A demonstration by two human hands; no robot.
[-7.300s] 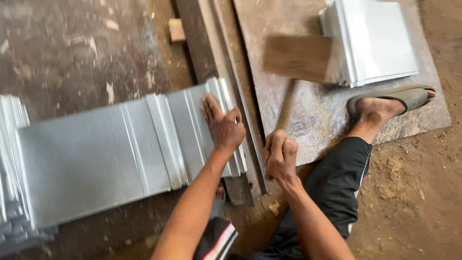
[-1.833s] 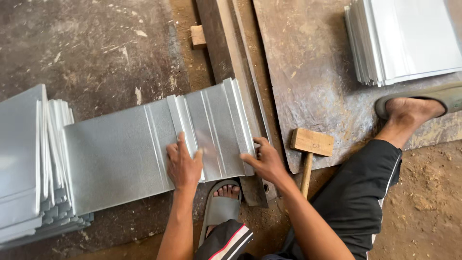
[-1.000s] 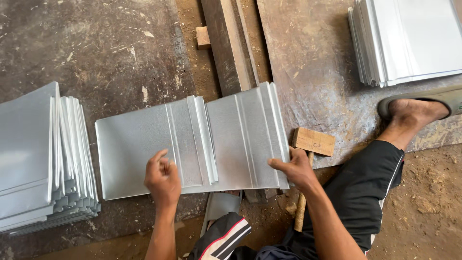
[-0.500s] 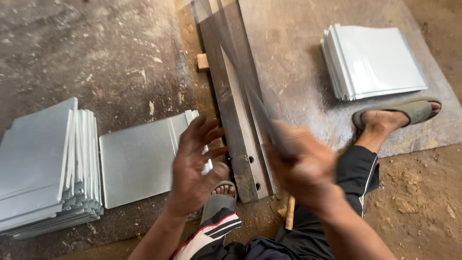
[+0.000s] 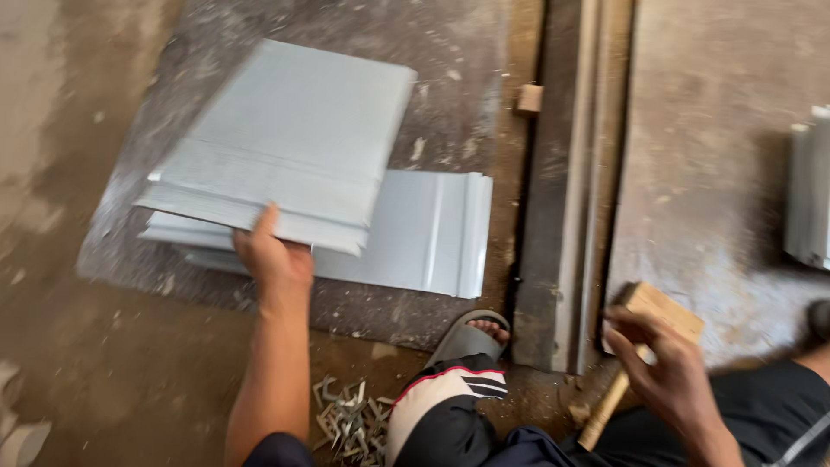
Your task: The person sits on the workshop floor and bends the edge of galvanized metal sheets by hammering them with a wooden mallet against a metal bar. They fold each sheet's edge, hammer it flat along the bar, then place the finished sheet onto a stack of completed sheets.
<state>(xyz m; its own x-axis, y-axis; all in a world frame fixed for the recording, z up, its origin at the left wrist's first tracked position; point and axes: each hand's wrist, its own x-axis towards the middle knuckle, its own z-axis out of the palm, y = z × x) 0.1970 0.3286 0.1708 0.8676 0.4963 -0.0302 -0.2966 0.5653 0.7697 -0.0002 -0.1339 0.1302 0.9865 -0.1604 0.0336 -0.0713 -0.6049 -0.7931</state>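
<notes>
My left hand [image 5: 272, 259] grips the near edge of a stack of grey folded metal sheets [image 5: 294, 151] and lifts that edge off the floor. Under the stack a single ribbed metal sheet [image 5: 424, 233] lies flat on the dark floor plate. My right hand [image 5: 661, 367] closes around the handle of a wooden mallet [image 5: 644, 342], whose block head rests beside a long steel bar [image 5: 566, 190]. The view is blurred by motion.
A small wooden block [image 5: 530, 98] lies by the bar's far end. Another pile of grey sheets [image 5: 810, 195] sits at the right edge. Metal offcuts [image 5: 346, 419] are scattered near my knee, and my sandalled foot [image 5: 471, 333] rests beside the bar.
The view has swung left. My left hand went from the ribbed sheet to the stack and raised its edge. My right hand dropped onto the mallet handle.
</notes>
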